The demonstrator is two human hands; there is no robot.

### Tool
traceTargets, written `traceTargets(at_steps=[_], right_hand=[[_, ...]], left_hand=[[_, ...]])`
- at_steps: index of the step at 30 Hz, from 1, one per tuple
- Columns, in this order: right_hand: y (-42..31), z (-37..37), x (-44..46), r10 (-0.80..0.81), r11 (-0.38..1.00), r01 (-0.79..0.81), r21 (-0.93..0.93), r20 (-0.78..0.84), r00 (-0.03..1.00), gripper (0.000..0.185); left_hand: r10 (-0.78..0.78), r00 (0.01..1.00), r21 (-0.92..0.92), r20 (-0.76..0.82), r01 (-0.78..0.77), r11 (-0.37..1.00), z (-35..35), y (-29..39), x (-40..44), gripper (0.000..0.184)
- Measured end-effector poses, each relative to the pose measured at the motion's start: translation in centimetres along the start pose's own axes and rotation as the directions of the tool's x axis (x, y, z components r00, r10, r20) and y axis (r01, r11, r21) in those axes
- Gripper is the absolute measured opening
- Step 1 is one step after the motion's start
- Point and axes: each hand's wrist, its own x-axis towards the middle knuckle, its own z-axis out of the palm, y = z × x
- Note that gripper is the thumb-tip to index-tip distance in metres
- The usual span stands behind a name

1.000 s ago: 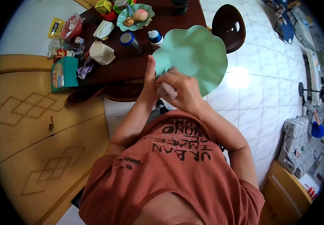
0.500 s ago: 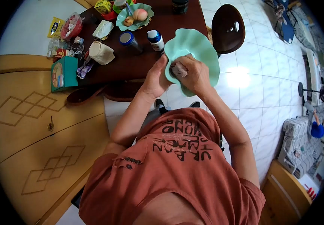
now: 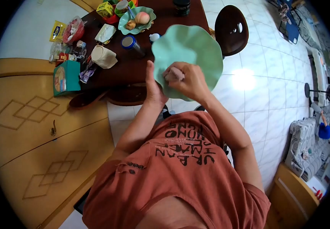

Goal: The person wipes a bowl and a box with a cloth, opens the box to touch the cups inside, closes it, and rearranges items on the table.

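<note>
Fingers of the left hand (image 3: 155,89) disappear beneath the wavy green dish (image 3: 188,42), so how firmly they grip cannot be told; the thumb stands up just outside the left rim. The right hand (image 3: 191,80) is clenched around a crumpled pinkish-brown cloth (image 3: 175,74) inside the near part of the dish, though whether the cloth presses on the surface is hard to make out. Behind the dish's left rim, a bottle (image 3: 154,37) shows only its white top, and a dark jar (image 3: 181,7) is cut by the dark upper border. Farther back, a smaller green plate (image 3: 123,23) holds a peach (image 3: 142,17) and a browner fruit (image 3: 130,24); a red bowl (image 3: 66,35) contains crumpled, whitish plastic. Jar (image 3: 131,43) contents under the blue lid are unclear. The dish is held up beside the dark table (image 3: 165,19), its left part overlapping the near corner and its right part standing out against the pale tiled floor (image 3: 264,91). Those tiles spread wide beyond the right forearm, with a brown chair (image 3: 231,30) near the dish's far right rim.
</note>
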Motion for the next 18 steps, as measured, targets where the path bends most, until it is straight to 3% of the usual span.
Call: traceTargets(at_steps=[1, 2, 4, 6, 7, 10, 11, 12, 14, 17, 18], right_hand=[[-1.1, -0.3, -0.7, -0.083, 0.992, 0.080, 0.092, 0.021, 0.996, 0.019], [-2.0, -0.5, -1.5, -0.164, 0.970, 0.155, 0.189, 0.037, 0.986, 0.023], [-2.7, -0.3, -1.7, -0.193, 0.970, 0.190, 0.150, 0.012, 0.981, 0.022], [-1.6, -0.1, -0.7, -0.133, 0.987, 0.120, -0.106, -0.132, 0.982, 0.021], [-0.8, -0.2, 0.0, -0.098, 0.988, 0.076, -0.136, -0.163, 0.982, 0.019], [-1.7, 0.4, -1.0, -0.178, 0.980, 0.159, -0.118, -0.176, 0.968, 0.017], [-2.5, 0.4, -1.7, -0.198, 0.980, 0.191, -0.058, -0.158, 0.967, 0.015], [-3.2, 0.6, -2.2, -0.239, 0.970, 0.241, -0.012, -0.178, 0.954, 0.013], [-3.9, 0.9, -2.8, -0.313, 0.950, 0.310, -0.043, -0.173, 0.934, 0.014], [-0.9, 0.8, -1.0, -0.244, 0.960, 0.213, -0.181, -0.170, 0.955, 0.014], [-0.3, 0.2, -0.6, -0.225, 0.966, 0.196, -0.172, -0.176, 0.958, 0.013]], left_hand=[[0.013, 1.000, -0.066, 0.013, -0.012, 0.998, 0.4, 0.7, 0.2, 0.072], [0.032, 0.999, 0.009, 0.022, -0.032, 0.999, 0.6, 1.4, 0.0, 0.074], [0.054, 0.996, 0.036, 0.075, -0.057, 0.998, 0.5, 1.8, 0.1, 0.073], [0.053, 0.998, -0.063, -0.023, -0.055, 0.997, 1.7, 1.5, -0.3, 0.072], [0.079, 0.996, -0.068, 0.050, -0.075, 0.995, 1.2, 0.7, -0.1, 0.072], [0.011, 1.000, -0.040, 0.025, -0.010, 0.999, 1.4, 0.9, -0.2, 0.075], [0.006, 0.998, -0.063, 0.057, -0.002, 0.998, 1.3, 1.2, -0.2, 0.073], [0.028, 0.984, 0.044, 0.176, -0.036, 0.998, 1.0, 1.8, -0.2, 0.072], [0.025, 1.000, 0.082, 0.014, -0.026, 0.996, 1.4, 1.6, -0.7, 0.073], [-0.008, 0.999, -0.066, 0.047, 0.012, 0.998, 1.5, 1.1, -0.7, 0.074], [0.007, 0.996, -0.019, 0.085, -0.005, 1.000, 1.4, 0.9, -0.4, 0.075]])
